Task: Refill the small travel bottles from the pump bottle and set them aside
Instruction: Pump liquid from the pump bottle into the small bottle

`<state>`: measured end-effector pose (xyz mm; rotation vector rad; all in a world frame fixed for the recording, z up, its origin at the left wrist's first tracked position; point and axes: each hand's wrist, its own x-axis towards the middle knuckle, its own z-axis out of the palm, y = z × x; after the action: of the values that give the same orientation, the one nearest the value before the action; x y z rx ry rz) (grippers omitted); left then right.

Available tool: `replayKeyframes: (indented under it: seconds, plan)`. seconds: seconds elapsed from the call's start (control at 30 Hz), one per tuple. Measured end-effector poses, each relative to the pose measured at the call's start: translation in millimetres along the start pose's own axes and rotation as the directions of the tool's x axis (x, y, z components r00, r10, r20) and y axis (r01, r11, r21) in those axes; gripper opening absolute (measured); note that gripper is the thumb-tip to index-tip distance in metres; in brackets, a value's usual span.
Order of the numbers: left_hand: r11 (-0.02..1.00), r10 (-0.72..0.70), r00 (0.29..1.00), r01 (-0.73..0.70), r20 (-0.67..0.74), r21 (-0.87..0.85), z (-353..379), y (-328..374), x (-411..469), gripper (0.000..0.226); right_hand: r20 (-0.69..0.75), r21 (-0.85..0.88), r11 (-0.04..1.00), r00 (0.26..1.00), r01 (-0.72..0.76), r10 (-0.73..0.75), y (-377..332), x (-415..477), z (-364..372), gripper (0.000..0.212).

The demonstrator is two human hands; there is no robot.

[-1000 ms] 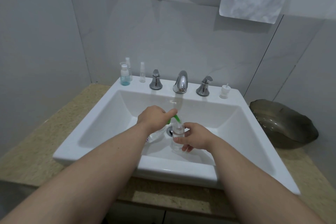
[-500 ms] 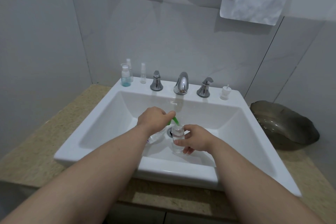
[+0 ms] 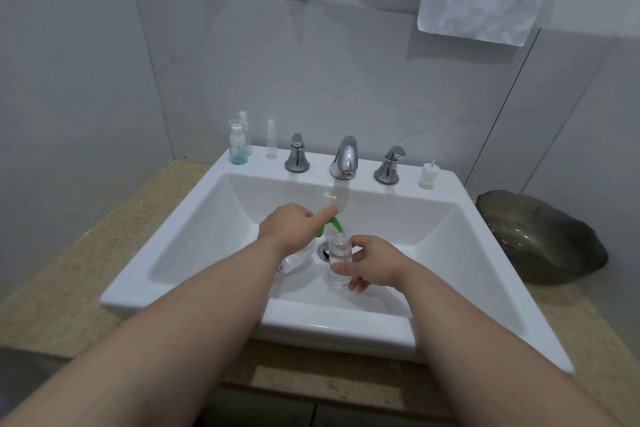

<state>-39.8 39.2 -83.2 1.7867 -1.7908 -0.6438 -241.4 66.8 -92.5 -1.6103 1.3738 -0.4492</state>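
Over the white sink [image 3: 460, 263] my left hand [image 3: 291, 227] grips a clear pump bottle [image 3: 298, 258] with a green pump head [image 3: 332, 225]; my index finger presses on the pump. The green nozzle points into the open mouth of a small clear travel bottle [image 3: 337, 262], which my right hand [image 3: 372, 265] holds upright just right of the drain. On the sink's back ledge at the left stand a small bottle with blue liquid [image 3: 237, 146] and two thin clear spray bottles [image 3: 271, 140]. A small white cap piece [image 3: 429, 176] sits on the ledge at the right.
A chrome faucet [image 3: 344, 158] with two handles [image 3: 296, 154] stands at the back of the sink. A dark glass bowl [image 3: 542, 236] lies on the beige counter [image 3: 65, 274] to the right. White paper sheets [image 3: 485, 3] hang on the tiled wall above.
Both hands keep their hold on the bottles over the drain. Only the view shifts slightly; nothing else has visibly moved.
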Motion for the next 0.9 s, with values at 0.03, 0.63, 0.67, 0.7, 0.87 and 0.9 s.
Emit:
replayKeyframes:
  seconds: [0.03, 0.63, 0.67, 0.7, 0.87, 0.9]
  plan:
    - [1.0, -0.002, 1.0, 0.002, -0.002, -0.002, 0.0, 0.0, 0.3, 0.07, -0.002, -0.001, 1.0, 1.0, 0.0, 0.0, 0.0, 0.1, 0.1, 0.033]
    - [0.998, -0.059, 0.998, 0.059, 0.001, -0.001, 1.6, 4.2, 4.3, 0.062, -0.01, -0.002, 1.0, 1.0, 0.002, -0.002, 0.0, -0.5, 0.7, 0.037]
    - [0.998, -0.061, 0.998, 0.061, 0.002, -0.005, 1.5, 4.5, 4.5, 0.061, -0.009, 0.0, 1.0, 1.0, 0.001, -0.001, -0.3, -0.6, 0.8, 0.037]
    - [0.998, -0.062, 0.998, 0.062, 0.003, -0.006, 1.5, 4.9, 4.7, 0.06, -0.008, 0.002, 1.0, 1.0, 0.001, -0.001, -0.5, -0.8, 0.7, 0.037]
    - [0.998, -0.058, 0.998, 0.058, -0.003, -0.001, 1.4, 5.1, 4.4, 0.052, -0.001, -0.003, 1.0, 1.0, 0.0, 0.0, -0.3, -0.8, 1.3, 0.034]
    - [0.998, -0.055, 0.998, 0.055, -0.002, -0.002, 1.1, 5.4, 4.2, 0.049, -0.002, -0.007, 1.0, 1.0, -0.001, 0.001, -0.1, -0.5, 1.2, 0.035]
